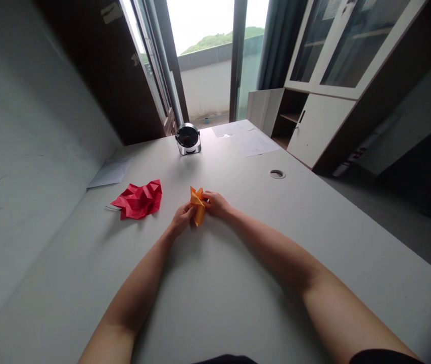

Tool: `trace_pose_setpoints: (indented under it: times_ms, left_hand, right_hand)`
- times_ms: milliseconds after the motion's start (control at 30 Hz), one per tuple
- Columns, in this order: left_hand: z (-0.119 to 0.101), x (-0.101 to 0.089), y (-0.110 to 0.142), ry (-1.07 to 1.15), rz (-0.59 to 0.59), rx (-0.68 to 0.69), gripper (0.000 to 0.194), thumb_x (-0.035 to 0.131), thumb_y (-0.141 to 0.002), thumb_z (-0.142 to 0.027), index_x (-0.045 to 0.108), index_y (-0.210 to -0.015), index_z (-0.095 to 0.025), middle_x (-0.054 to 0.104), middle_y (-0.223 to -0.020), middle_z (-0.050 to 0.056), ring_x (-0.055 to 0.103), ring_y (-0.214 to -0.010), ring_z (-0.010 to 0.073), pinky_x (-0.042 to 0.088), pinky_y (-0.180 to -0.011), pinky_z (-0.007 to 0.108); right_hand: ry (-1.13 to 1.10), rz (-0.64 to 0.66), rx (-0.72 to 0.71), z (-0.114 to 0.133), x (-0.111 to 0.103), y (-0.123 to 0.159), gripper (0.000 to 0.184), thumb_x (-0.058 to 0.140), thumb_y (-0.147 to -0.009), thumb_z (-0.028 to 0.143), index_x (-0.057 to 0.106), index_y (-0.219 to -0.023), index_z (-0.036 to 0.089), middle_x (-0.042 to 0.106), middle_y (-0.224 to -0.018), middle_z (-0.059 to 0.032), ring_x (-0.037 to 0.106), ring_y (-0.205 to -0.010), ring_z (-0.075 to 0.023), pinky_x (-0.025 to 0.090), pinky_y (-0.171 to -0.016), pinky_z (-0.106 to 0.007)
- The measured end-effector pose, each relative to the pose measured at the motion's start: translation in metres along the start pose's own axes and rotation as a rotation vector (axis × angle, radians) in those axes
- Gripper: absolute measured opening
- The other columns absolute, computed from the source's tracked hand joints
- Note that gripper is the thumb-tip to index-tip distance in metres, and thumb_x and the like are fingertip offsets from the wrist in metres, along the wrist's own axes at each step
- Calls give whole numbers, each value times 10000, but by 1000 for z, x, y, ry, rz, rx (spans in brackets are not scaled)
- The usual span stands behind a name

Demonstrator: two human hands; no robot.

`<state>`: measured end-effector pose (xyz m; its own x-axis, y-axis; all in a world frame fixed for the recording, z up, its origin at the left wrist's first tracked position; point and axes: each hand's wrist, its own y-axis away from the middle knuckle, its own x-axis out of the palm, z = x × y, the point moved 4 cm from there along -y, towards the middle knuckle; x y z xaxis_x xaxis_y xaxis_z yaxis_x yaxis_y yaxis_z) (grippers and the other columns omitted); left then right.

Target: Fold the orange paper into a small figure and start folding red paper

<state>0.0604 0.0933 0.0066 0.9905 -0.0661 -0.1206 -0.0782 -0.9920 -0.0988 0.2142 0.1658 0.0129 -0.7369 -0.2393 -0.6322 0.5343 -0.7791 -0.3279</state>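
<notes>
An orange piece of folded paper (198, 212) stands between my two hands over the middle of the white table (219, 283). My left hand (183, 217) pinches its left side, the thumb lying across the front. On the right, the fingers of my right hand (216, 203) are closed on its upper right edge. Pointed flaps stick up at the paper's top, and a longer part hangs toward me. To the left lies a creased red sheet of folded paper (139, 199), apart from both hands.
A small round fan (188, 139) stands toward the table's far edge. Paper sheets lie at the far right (258, 144) and by the left wall (109, 173). A round cable hole (277, 174) sits in the tabletop at right. Beyond are a window and a white cabinet (319, 126).
</notes>
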Motion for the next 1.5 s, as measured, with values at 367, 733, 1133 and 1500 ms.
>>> trace_pose_setpoints:
  times_ms: [367,733,1133,1500]
  left_hand:
    - [-1,-1,1,-18,5,-3,378,619,-879,-481,691,-1012,-135,696,-915,52,609,-833,180,468,-748,255]
    - [-5,1,3,-20,4,-3,382,618,-879,-491,694,-994,-134,691,-890,50,604,-809,172,465,-729,250]
    - [0,0,0,4,0,6,411,640,-855,-515,697,-998,-134,692,-886,51,601,-800,174,466,-731,262]
    - [-3,1,1,-7,0,-9,385,639,-856,-497,704,-995,-145,692,-901,51,605,-816,181,466,-749,261]
  right_hand:
    - [0,-6,7,0,0,1,161,567,-887,285,662,-793,195,642,-886,-18,507,-704,-118,362,-660,-235]
    - [0,1,5,1,-1,1,151,571,-879,275,647,-775,195,645,-885,-12,507,-699,-114,367,-659,-232]
    - [-5,10,-10,2,-1,0,163,560,-884,279,642,-772,194,642,-890,-11,507,-691,-108,366,-656,-229]
    - [-5,14,14,3,-3,1,157,561,-881,277,655,-781,199,642,-889,-17,507,-697,-118,369,-660,-235]
